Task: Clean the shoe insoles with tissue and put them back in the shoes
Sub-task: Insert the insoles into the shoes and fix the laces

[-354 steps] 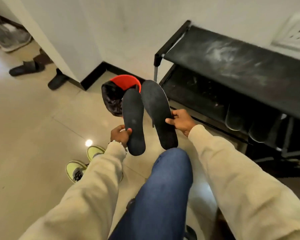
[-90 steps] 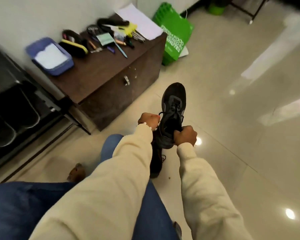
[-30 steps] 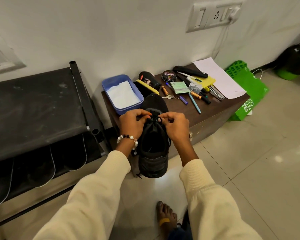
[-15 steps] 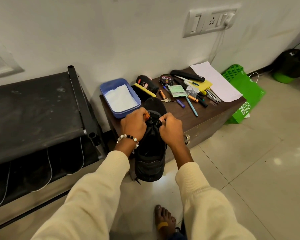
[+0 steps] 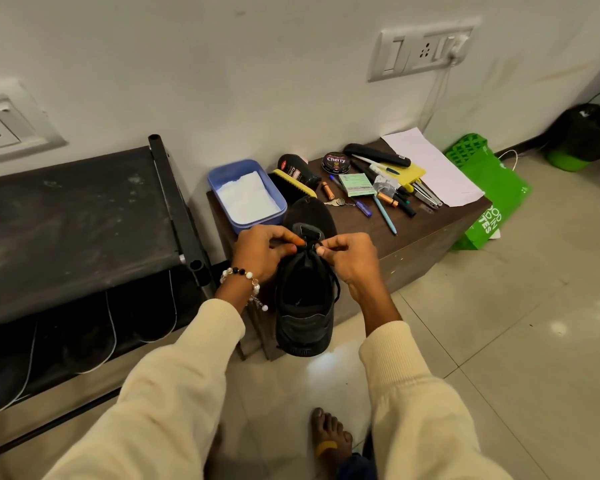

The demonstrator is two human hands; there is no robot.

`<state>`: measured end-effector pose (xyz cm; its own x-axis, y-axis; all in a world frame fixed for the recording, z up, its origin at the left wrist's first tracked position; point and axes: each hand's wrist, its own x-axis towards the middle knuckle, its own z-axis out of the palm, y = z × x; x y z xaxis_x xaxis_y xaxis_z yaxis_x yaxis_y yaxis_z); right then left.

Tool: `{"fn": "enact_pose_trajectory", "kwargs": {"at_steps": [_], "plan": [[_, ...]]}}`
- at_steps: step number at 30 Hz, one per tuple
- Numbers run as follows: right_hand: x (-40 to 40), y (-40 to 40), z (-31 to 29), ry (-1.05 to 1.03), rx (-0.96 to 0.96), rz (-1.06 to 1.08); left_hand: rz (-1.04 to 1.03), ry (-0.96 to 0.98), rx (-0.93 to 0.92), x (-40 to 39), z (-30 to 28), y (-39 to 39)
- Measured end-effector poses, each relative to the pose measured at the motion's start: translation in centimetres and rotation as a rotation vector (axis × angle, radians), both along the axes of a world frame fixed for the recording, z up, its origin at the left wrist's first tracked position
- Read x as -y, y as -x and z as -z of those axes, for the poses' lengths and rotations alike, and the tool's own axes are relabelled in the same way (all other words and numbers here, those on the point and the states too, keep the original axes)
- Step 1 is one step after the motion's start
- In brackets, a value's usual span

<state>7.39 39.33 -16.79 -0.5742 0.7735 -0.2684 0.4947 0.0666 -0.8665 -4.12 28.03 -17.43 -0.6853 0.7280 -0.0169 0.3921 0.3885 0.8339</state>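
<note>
A person's left hand [image 5: 262, 251] and right hand [image 5: 350, 256] are each pinching a lace above the black sneaker [image 5: 305, 289] resting on the wooden cabinet [image 5: 426, 230]; pulling evenly should be keeping the tongue flat.

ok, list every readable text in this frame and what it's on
"Cherry": round polish tin on the wooden cabinet.
"OD", "TES": cut-off white letters on the green bag; the rest is out of sight.
Black bottle label: blurred.
Green notepad print: too small.
Black shoe: no legible text.
</note>
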Motion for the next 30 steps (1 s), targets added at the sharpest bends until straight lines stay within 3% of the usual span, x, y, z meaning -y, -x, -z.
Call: {"fn": "enact_pose_trajectory", "kwargs": {"at_steps": [3, 8, 11, 16, 21, 25, 30], "plan": [[-0.1, 0.1, 0.3, -0.031, 0.033, 0.013, -0.053, -0.014, -0.062, -0.3, 0.2, -0.5], [-0.2, 0.2, 0.5, -0.014, 0.049, 0.005, -0.026, 0.192, -0.288, -1.1, 0.2, -0.8], [-0.4, 0.1, 0.5, 0.014, 0.023, 0.022, -0.012, 0.253, -0.269, -1.1, 0.2, -0.6], [-0.6, -0.8, 0.3, 0.043, -0.003, -0.037, 0.043, 0.013, -0.018, 0.1, 0.6, -0.1], [0.0, -0.5, 0.0, -0.075, 0.028, 0.001, -0.036, -0.055, -0.16, -0.1, 1.0, -0.5], [0.0, -0.2, 0.1, -0.117, 0.057, -0.005, -0.073, 0.006, -0.289, -0.5, 1.2, -0.6], [-0.1, -0.2, 0.4, -0.061, 0.013, 0.049, -0.126, 0.092, -0.231, -0.9, 1.0, -0.7]]}}
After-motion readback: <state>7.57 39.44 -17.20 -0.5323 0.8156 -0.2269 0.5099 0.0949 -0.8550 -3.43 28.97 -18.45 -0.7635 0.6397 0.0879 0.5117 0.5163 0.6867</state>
